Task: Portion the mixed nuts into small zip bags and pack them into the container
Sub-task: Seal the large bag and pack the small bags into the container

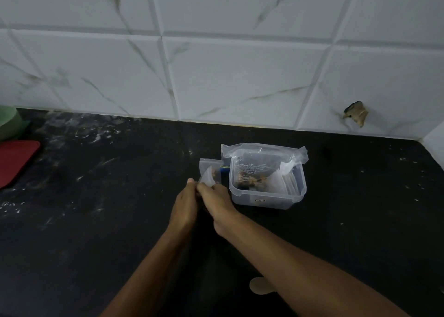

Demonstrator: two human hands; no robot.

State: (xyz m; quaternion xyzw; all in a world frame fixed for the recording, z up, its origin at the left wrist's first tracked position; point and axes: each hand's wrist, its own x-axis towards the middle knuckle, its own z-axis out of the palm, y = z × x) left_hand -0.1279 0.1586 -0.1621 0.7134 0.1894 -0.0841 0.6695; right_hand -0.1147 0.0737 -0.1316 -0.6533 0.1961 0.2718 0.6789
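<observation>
I see left hand (183, 202) and right hand (213, 197) together above desk (108, 220), fingers of both pinching lower edge of small zip bag (209, 172); bag upright, long axis vertical, some nuts inside; clear container (266, 191) just right, larger bag (262, 162) standing in it.

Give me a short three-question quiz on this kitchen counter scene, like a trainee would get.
1. True or false: both hands, left hand and right hand, pinch the small clear zip bag.
2. The clear square plastic container stands on which side of that bag? A) left B) right
3. What colour is the flat lid at the left edge of the black stone counter?

Key: 1 true; 2 B; 3 red.
</observation>
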